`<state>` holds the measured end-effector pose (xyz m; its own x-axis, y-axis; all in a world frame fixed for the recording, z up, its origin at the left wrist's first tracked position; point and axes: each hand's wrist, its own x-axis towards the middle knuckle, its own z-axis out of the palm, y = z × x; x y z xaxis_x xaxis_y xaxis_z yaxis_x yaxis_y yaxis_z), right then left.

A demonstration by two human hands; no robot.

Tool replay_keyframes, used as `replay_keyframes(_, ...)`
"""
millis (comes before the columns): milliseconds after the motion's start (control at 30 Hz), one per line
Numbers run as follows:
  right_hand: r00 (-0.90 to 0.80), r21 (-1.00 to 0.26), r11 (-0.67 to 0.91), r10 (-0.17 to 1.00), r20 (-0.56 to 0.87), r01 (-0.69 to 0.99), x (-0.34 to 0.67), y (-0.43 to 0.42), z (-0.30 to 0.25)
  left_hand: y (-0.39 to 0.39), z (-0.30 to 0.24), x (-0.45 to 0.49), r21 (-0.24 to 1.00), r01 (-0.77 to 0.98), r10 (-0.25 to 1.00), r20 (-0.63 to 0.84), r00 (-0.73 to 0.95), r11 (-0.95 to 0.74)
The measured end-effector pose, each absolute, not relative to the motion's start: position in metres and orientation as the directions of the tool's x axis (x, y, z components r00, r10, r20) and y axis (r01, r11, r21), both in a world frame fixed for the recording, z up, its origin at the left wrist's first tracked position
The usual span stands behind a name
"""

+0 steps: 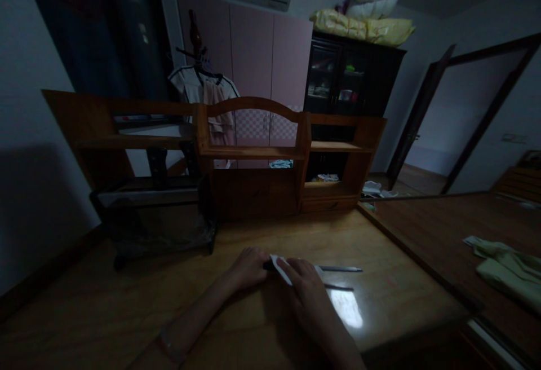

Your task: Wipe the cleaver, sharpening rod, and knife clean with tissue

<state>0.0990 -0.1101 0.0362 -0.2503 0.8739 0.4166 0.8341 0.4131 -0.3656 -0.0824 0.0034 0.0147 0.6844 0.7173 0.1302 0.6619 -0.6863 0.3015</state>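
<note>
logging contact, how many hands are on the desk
2: left hand at the left edge of the white paper, right hand laid over that paper, by the pen. No others show.

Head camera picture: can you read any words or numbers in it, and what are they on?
None can be read.
The white paper under the right hand shows no print that I can see.
Items inside the glass cabinet are too small and dim to read.

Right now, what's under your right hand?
A white paper lies under the right hand, and a slim pen sticks out rightward. Their covered parts cannot be seen.
</note>
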Motion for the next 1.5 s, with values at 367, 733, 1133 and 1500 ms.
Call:
replay_keyframes(367, -0.286, -0.300, 0.361, 0.920, 0.266, 0.883, 0.112, -0.118, 0.040, 0.004, 0.011, -0.079, 0.308, 0.611, 0.671, 0.149, 0.726, -0.729)
replay_keyframes(733, -0.240, -0.306, 0.288, 0.953, 0.185, 0.907, 0.165, -0.139, 0.045, 0.002, 0.012, -0.080, 0.207, 0.648, 0.679, 0.151, 0.719, -0.733)
replay_keyframes(1133, -0.061, -0.202, 0.165, 0.895, 0.442, 0.965, 0.269, -0.172, 0.025, 0.006, 0.008, -0.082, 0.205, 0.649, 0.679, 0.140, 0.721, -0.732)
replay_keyframes(1500, 0.114, -0.318, 0.120, 0.771, 0.626, 0.940, 0.170, -0.123, 0.051, 0.003, 0.012, -0.082, 0.146, 0.664, 0.680, 0.143, 0.719, -0.733)
